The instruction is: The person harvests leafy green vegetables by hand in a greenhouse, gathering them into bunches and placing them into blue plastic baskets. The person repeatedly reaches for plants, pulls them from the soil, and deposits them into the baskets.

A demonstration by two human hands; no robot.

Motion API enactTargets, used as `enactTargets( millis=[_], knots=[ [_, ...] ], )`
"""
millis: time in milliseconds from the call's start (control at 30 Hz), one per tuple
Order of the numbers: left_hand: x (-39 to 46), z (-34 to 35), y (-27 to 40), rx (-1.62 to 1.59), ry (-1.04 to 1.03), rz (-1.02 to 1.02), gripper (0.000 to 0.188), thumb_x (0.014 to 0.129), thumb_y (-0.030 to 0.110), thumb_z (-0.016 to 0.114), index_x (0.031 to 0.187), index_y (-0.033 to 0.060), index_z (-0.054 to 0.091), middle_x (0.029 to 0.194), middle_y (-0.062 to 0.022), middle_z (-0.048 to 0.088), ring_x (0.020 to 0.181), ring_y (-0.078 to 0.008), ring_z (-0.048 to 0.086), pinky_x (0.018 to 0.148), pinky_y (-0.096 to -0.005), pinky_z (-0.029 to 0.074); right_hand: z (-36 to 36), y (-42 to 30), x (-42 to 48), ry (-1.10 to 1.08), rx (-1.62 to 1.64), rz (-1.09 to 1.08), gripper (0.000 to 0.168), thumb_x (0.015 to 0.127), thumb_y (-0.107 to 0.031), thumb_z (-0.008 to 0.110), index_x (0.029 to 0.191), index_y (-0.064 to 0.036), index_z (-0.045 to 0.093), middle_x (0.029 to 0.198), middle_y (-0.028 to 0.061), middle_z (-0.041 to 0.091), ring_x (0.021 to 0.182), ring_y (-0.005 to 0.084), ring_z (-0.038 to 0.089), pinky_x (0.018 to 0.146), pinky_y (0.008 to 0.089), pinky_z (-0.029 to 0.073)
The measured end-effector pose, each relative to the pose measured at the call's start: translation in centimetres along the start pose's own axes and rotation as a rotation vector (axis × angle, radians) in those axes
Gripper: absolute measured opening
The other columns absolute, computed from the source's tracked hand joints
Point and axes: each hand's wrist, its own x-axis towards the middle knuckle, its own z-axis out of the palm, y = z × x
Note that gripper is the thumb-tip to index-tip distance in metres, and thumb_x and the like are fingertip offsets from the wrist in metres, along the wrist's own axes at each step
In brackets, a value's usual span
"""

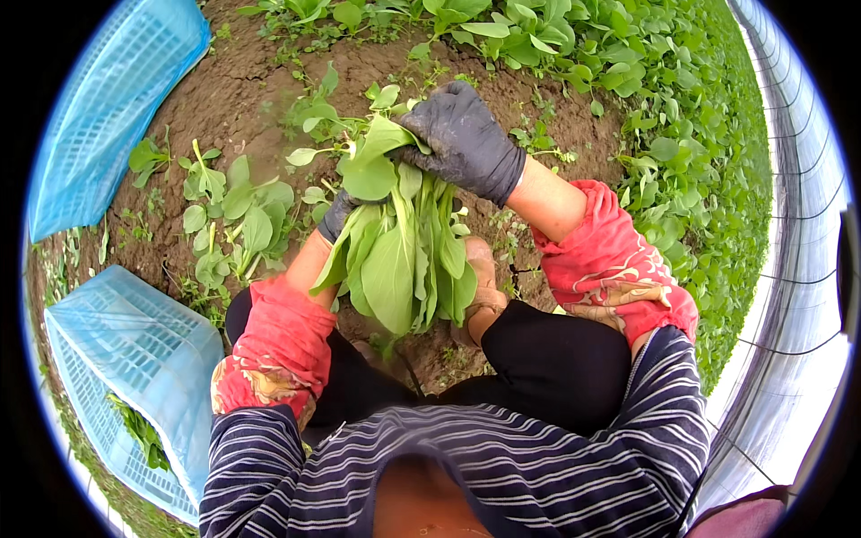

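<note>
A bunch of leafy greens (403, 262) hangs in front of me, its broad leaves pointing down towards my body. My left hand (346, 212), in a dark glove, is closed around the bunch from the left; its fingers are mostly hidden behind the leaves. My right hand (461, 141), also in a dark glove, is closed at the top of the bunch and pinches a bent leaf (377, 158) there. The stem ends are largely covered by this hand and leaf.
Loose greens (249, 215) lie on the soil to the left. Two crates lined with blue plastic stand at the left, the near crate (134, 323) holding some greens and the far crate (128, 87). A dense growing bed (693, 168) borders the right, beside plastic sheeting (800, 269).
</note>
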Motion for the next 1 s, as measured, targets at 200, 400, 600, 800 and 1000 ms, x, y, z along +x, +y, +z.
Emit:
enactTargets(
  millis=[200,400,600,800,1000],
  knots=[
    [-2.4,1.6,0.5,0.011,-0.006,-0.099,0.057,0.075,0.016,0.049,0.127,-0.0022,0.036,0.123,-0.0220,0.045,0.111,-0.0346,0.047,0.098,-0.0455,0.034,1.6,6.1,0.7,0.002,0.331,0.607,0.039,0.080,-0.045,0.054,0.087,-0.007,0.058,0.080,0.0132,0.062,0.075,0.0318,0.059,0.067,0.0411,0.044],
    [-2.5,1.0,1.7,0.041,0.239,0.063,0.026,0.077,0.009,0.054,0.101,-0.0025,0.056,0.092,-0.0139,0.062,0.083,-0.0232,0.061,0.079,-0.0348,0.050,1.1,8.8,-1.4,-0.269,0.441,0.786,0.109,0.064,-0.065,0.062,0.127,0.015,0.022,0.113,0.0256,0.052,0.101,0.0264,0.055,0.085,0.0311,0.044],
    [-1.3,3.9,0.6,0.203,0.412,0.246,0.030,0.078,0.014,0.056,0.105,0.0008,0.054,0.093,-0.0137,0.060,0.082,-0.0231,0.061,0.073,-0.0347,0.053,2.5,-4.3,-0.2,-0.256,1.567,0.751,0.071,0.072,-0.018,0.072,0.128,-0.002,0.033,0.101,0.0054,0.058,0.089,0.0115,0.054,0.077,0.0267,0.047],
    [-1.0,5.6,1.4,0.178,0.272,0.216,0.034,0.076,0.011,0.063,0.108,0.0042,0.054,0.095,-0.0084,0.060,0.079,-0.0193,0.061,0.069,-0.0324,0.053,3.4,-3.2,0.5,-0.228,1.566,0.801,0.042,0.068,-0.002,0.068,0.106,0.000,0.052,0.093,0.0078,0.060,0.080,0.0155,0.060,0.071,0.0291,0.050],
    [-1.8,3.2,3.5,0.644,0.448,0.622,0.041,0.075,0.028,0.068,0.107,0.0059,0.055,0.099,-0.0042,0.060,0.087,-0.0141,0.057,0.076,-0.0308,0.048,2.3,-4.2,-0.4,-0.421,2.235,1.171,0.027,0.082,-0.017,0.056,0.104,-0.001,0.054,0.090,0.0121,0.062,0.078,0.0206,0.062,0.072,0.0328,0.052]
  ],
)
